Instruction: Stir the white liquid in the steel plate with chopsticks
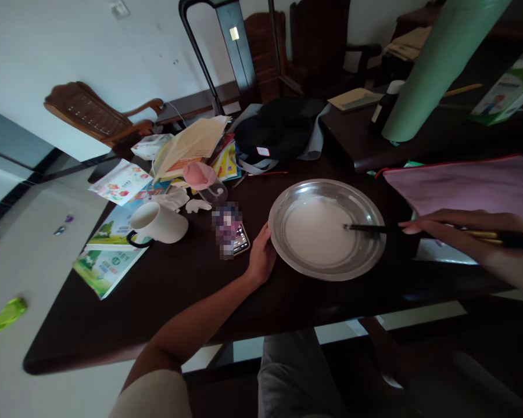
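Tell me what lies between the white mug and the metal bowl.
In the head view, a phone lies on the table between the mug and bowl; the left hand is there too, at the bowl's rim.

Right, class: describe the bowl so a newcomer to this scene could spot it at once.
Find the dark table crossing the picture. On it, right of the phone, the left hand holds the rim of a wide round bowl. Unlike the white mug further left, it is shiny metal with whitish contents.
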The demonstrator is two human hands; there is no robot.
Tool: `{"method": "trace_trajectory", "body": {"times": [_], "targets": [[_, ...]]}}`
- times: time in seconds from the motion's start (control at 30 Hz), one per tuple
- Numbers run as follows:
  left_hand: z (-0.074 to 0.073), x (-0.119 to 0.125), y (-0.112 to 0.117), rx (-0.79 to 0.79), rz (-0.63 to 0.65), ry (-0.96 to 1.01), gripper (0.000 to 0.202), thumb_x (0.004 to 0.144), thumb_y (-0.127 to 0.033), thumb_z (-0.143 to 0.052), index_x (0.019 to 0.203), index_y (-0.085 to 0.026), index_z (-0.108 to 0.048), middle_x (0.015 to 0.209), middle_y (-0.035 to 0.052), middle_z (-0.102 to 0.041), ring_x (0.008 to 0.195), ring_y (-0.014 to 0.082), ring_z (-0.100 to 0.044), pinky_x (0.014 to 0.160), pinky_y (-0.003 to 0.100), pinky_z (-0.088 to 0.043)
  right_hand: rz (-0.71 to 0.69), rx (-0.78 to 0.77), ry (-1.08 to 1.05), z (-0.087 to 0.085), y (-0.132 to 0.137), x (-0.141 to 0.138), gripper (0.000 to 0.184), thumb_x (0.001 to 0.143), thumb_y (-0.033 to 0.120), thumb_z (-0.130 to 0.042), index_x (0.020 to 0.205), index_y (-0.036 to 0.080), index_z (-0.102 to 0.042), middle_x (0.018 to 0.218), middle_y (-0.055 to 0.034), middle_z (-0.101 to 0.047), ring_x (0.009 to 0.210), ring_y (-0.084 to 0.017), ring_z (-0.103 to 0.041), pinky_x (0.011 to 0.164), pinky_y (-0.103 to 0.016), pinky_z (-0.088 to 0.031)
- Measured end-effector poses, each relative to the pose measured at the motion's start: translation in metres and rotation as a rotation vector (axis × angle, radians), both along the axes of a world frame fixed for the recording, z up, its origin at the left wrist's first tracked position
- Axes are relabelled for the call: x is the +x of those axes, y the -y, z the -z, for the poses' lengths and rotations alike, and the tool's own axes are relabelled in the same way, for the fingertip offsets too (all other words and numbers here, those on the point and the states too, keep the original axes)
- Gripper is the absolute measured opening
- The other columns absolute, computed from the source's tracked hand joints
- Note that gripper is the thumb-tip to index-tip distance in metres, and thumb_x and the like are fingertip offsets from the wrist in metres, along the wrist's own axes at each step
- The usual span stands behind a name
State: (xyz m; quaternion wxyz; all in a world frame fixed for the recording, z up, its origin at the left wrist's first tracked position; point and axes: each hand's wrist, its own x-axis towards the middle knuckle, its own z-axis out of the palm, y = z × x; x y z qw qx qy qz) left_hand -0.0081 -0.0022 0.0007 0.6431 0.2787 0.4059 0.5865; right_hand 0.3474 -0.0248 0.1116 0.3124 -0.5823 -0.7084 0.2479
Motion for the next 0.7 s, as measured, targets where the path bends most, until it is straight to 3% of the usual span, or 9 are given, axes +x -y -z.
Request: {"method": "trace_trajectory", "body": {"times": [0.13,0.3,0.4,0.53,0.7], "targets": [[0.0,0.0,0.0,-0.001,0.001,-0.004,0.035,0.084,-0.045,-0.083,0.11,-0.022,-0.082,0.121,0.007,-0.084,0.137,0.0358,-0.067,0.123,0.049,-0.047,-0.102,-0.108,-0.002,0.001,0.012,0.014,0.031,0.097,0.065,-0.067,0.098,0.042,-0.089,0.108,-0.0021,-0.088,0.1,-0.035,-0.084,0.083,-0.048,-0.072],[0.001,0.0,0.0,-0.01,-0.015,-0.005,0.033,0.084,-0.043,-0.083,0.109,-0.022,-0.081,0.118,0.0065,-0.085,0.138,0.0359,-0.067,0.123,0.049,-0.048,-0.214,-0.123,-0.1,0.015,0.016,-0.03,0.033,0.102,0.06,-0.064,0.109,0.037,-0.087,0.114,-0.0033,-0.088,0.108,-0.029,-0.083,0.099,-0.045,-0.068],[0.001,0.0,-0.001,-0.002,-0.013,0.001,0.034,0.082,-0.044,-0.085,0.108,-0.022,-0.082,0.117,0.0055,-0.085,0.136,0.0352,-0.069,0.122,0.048,-0.049,-0.252,0.019,-0.127,0.03,0.006,-0.054,0.027,0.104,0.052,-0.065,0.107,0.035,-0.086,0.115,-0.0014,-0.088,0.107,-0.026,-0.083,0.098,-0.044,-0.064],[0.0,0.0,-0.001,0.008,0.005,0.01,0.034,0.081,-0.044,-0.086,0.105,-0.021,-0.082,0.118,0.0055,-0.085,0.134,0.0346,-0.069,0.121,0.047,-0.049,-0.249,0.208,-0.125,0.043,-0.012,-0.061,0.018,0.104,0.042,-0.067,0.109,0.037,-0.083,0.114,0.0005,-0.088,0.103,-0.025,-0.084,0.094,-0.043,-0.06],[0.0,0.0,-0.001,-0.005,0.002,0.013,0.033,0.082,-0.043,-0.085,0.106,-0.021,-0.082,0.118,0.0063,-0.085,0.132,0.0347,-0.07,0.12,0.047,-0.05,-0.173,0.216,-0.112,0.024,-0.014,-0.046,0.017,0.102,0.041,-0.069,0.106,0.033,-0.084,0.106,-0.0017,-0.088,0.095,-0.025,-0.083,0.086,-0.04,-0.062]]}}
